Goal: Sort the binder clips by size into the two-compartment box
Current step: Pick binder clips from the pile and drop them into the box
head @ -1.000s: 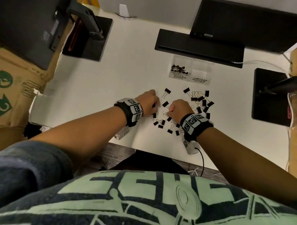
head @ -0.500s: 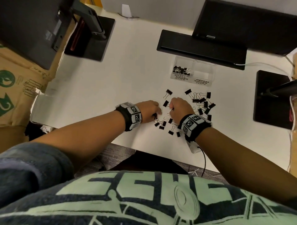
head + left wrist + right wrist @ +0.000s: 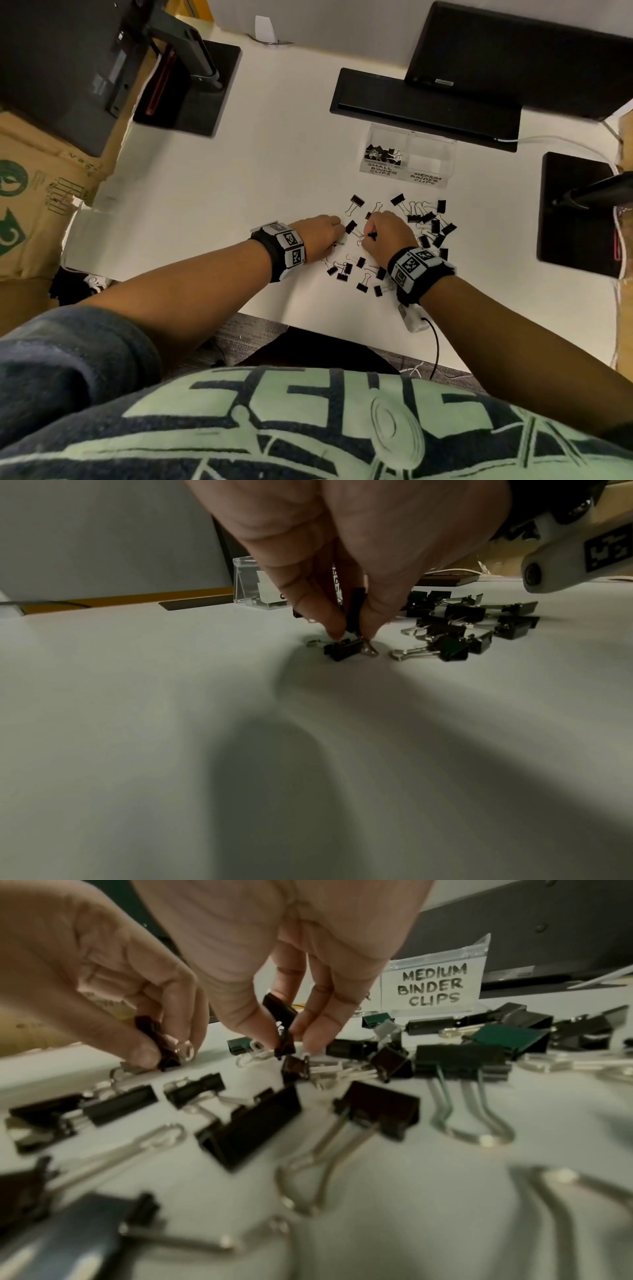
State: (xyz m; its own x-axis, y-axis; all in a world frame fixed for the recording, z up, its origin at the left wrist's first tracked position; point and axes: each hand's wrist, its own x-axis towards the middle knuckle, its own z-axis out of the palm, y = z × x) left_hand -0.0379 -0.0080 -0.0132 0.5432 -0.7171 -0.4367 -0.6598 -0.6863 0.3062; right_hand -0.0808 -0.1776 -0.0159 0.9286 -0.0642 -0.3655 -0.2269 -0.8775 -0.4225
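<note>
Binder clips (image 3: 424,222), black with silver wire handles, lie scattered on the white desk (image 3: 239,178) near its front edge, in two loose groups: smaller ones toward the front, larger ones to the right. The two-compartment box (image 3: 407,161), clear plastic, stands further back, just in front of a black monitor base (image 3: 424,109). Its left compartment carries the handwritten label "SMALL BINDER CLIPS" and holds a pile of clips; its right compartment is labelled "MEDIUM BINDER CLIPS" (image 3: 432,988).

The left hand (image 3: 320,236) is curled, its fingertips (image 3: 334,631) pinching a small clip (image 3: 356,607) just above another clip lying on the desk. The right hand (image 3: 388,233) is also curled, thumb and fingers pinching small black clips (image 3: 282,1026) above the scatter. Both wrists carry bands with square black-and-white markers (image 3: 411,263).
</note>
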